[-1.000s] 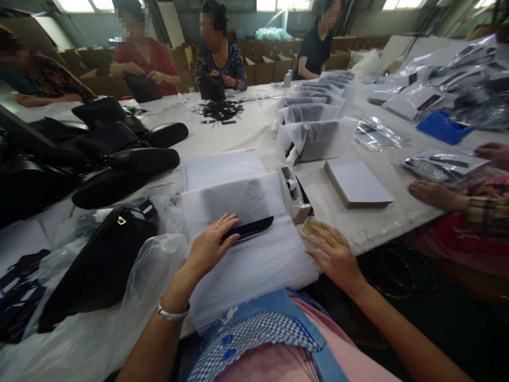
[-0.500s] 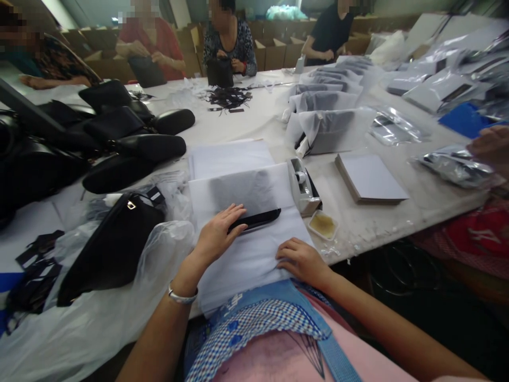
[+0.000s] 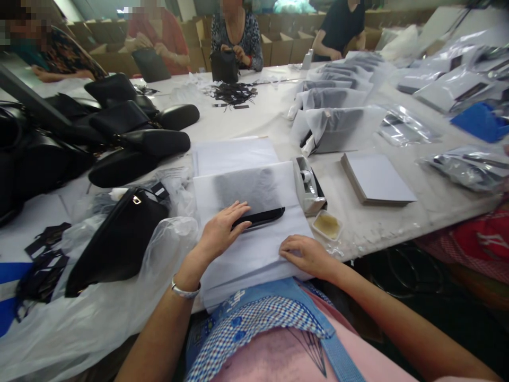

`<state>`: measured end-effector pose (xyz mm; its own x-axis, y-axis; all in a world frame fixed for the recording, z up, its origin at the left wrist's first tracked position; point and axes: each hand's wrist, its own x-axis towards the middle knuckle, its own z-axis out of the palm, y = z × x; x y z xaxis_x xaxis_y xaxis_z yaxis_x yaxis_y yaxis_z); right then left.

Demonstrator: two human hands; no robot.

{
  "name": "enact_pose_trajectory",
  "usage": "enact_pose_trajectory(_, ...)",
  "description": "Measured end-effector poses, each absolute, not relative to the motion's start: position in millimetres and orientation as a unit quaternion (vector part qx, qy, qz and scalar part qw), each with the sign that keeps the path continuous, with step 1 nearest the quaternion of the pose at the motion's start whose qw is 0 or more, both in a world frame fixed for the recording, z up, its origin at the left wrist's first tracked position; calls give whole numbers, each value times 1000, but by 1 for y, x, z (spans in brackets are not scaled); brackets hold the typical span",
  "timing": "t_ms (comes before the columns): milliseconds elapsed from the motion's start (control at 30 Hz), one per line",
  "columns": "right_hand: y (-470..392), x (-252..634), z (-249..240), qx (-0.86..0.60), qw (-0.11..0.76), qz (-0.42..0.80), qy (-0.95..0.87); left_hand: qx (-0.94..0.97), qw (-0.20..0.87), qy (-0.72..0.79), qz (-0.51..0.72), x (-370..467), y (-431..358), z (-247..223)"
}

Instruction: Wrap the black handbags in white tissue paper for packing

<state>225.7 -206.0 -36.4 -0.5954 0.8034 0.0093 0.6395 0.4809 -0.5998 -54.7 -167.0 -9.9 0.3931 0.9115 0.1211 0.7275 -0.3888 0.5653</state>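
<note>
In front of me lies a sheet of white tissue paper (image 3: 254, 252), with another flap folded over a dark bag that shows grey through it. The bag's black edge (image 3: 268, 216) sticks out below the flap. My left hand (image 3: 225, 225) rests flat on the covered bag, fingers stretched out and thumb over the black edge. At the lower right margin of the sheet, my right hand (image 3: 306, 254) has its fingers curled together on the paper. More white sheets (image 3: 234, 151) lie beneath and behind.
A tape dispenser (image 3: 307, 185) and a small dish of yellowish stuff (image 3: 327, 225) stand to the right, near a stack of cards (image 3: 377, 178). To the left are a black bag (image 3: 119, 244) on clear plastic and piled black bags (image 3: 139, 143). Co-workers sit across the table.
The view has shifted slightly, moving everything a little to the right in the picture. My right hand's fingers have drawn closer together at the paper. A co-worker's hand at the far right has left view.
</note>
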Motion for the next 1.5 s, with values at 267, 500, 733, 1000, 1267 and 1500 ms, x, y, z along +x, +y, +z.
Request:
enact_pose_trajectory(267, -213, 218, -38, -443, 168, 215, -854, 809, 215, 507, 206, -53, -168, -8)
enact_pose_trajectory(500, -201, 210, -34, -515, 199, 204, -809, 840, 232, 478, 112, -47, -177, 7)
enact_pose_trajectory(733, -190, 202, -24, -538, 205, 178, -798, 850, 174, 488, 89, -34, -187, -2)
enact_pose_trajectory(1000, -199, 205, -23, -443, 236, 102, -859, 846, 152, 501, 101, -30, -189, -6)
enact_pose_trajectory(1267, -198, 203, -27, -429, 273, 137, -850, 849, 176, 489, 99, -36, -188, -4)
enact_pose_trajectory(1500, -199, 204, -26, -435, 276, 174, -839, 837, 212, 494, 102, -36, -185, 1)
